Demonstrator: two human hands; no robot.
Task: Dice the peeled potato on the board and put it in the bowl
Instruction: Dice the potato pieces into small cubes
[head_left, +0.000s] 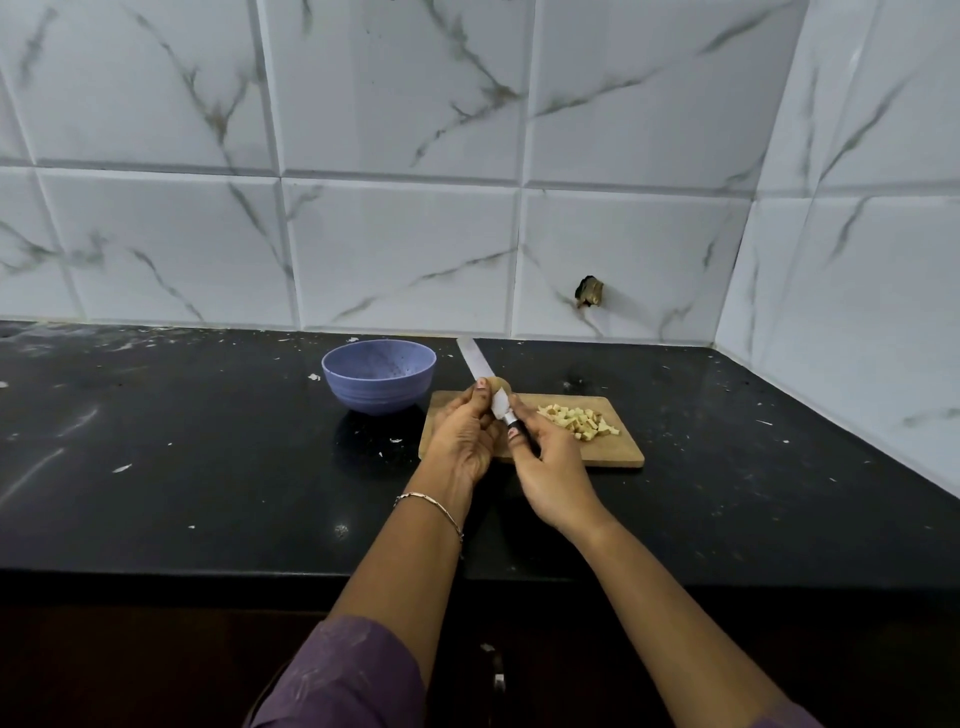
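The bowl (378, 382) holds no potato yet. Our left hand (460, 436) grips the remaining potato piece (503, 385) at the left end of the board (618, 448); our right hand (550, 467) clasps the knife (474, 359). Cut cubes (576, 418) lie rightward. Next we must dice this piece.

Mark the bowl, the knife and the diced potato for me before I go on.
bowl (382, 395): head view, on its outer front wall.
knife (475, 361): head view, on the bare blade near its tip.
diced potato (576, 418): head view, on the middle of the pile of cubes.
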